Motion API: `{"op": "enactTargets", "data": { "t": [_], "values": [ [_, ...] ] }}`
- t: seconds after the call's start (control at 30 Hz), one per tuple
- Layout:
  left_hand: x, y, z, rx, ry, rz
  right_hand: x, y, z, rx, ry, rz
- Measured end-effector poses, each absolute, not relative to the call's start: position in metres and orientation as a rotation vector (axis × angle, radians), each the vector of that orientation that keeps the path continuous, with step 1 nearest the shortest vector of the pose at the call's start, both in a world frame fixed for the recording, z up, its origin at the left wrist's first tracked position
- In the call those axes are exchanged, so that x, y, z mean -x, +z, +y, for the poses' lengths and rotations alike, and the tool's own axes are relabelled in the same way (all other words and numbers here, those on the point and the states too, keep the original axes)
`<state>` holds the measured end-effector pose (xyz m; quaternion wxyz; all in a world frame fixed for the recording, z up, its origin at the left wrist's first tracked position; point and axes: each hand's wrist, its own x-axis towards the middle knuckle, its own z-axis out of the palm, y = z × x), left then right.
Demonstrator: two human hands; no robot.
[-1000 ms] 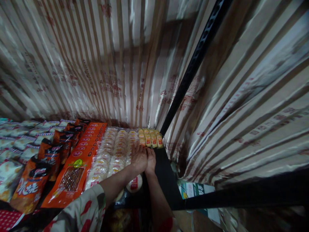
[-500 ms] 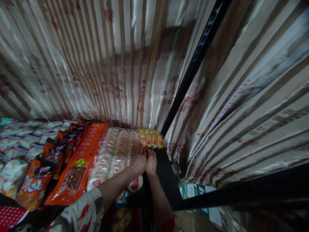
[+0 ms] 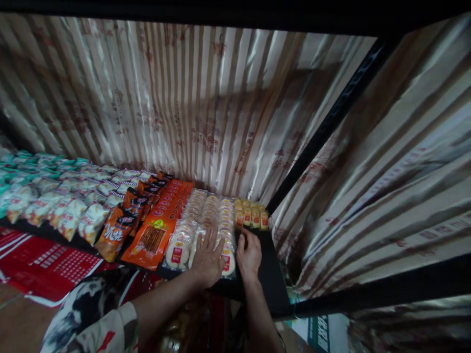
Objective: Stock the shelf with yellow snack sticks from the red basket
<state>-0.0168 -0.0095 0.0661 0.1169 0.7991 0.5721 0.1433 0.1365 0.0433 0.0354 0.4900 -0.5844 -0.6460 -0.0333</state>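
Note:
My left hand (image 3: 208, 259) lies flat, fingers spread, on top of clear-wrapped round white cakes (image 3: 177, 251) with red labels. These cakes stand in several rows on a black shelf (image 3: 263, 267). At the right side of the rows is my right hand (image 3: 249, 255), its fingers loosely bent and nothing visible in them. Just beyond its fingertips sit small yellow packets (image 3: 256, 219) with red labels, in short rows at the back corner. Both hands hide parts of the nearest cakes.
Left of the cakes lie overlapping orange packs (image 3: 156, 233), then black-and-orange bags (image 3: 115, 233) and white snack bags (image 3: 93, 221). A black slanted post (image 3: 320, 135) rises at the back right corner. Striped sheeting (image 3: 206, 108) hangs behind. A red printed sheet (image 3: 55, 262) is at lower left.
My hands were close together at the back of the cakes near the yellow packets. They have drawn apart and nearer me, the left flattening onto the cakes. The view has shifted left.

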Motion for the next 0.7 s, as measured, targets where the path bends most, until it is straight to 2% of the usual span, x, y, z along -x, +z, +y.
{"op": "enactTargets", "data": {
  "t": [0.13, 0.27, 0.47, 0.7],
  "values": [
    [0.037, 0.067, -0.033, -2.352, 0.409, 1.676, -0.117, 0.049, 0.011, 1.324, -0.11, -1.613],
    [0.056, 0.065, -0.052, -2.367, 0.457, 1.683, -0.096, 0.04, -0.034, 1.225, -0.071, -1.699],
    [0.075, 0.047, -0.078, -2.333, 0.486, 1.608, -0.062, -0.009, -0.103, 1.21, 0.119, -1.836],
    [0.102, 0.003, -0.127, -2.322, 0.678, 1.492, -0.029, -0.064, -0.137, 1.318, 0.53, -1.946]
  ]
}}
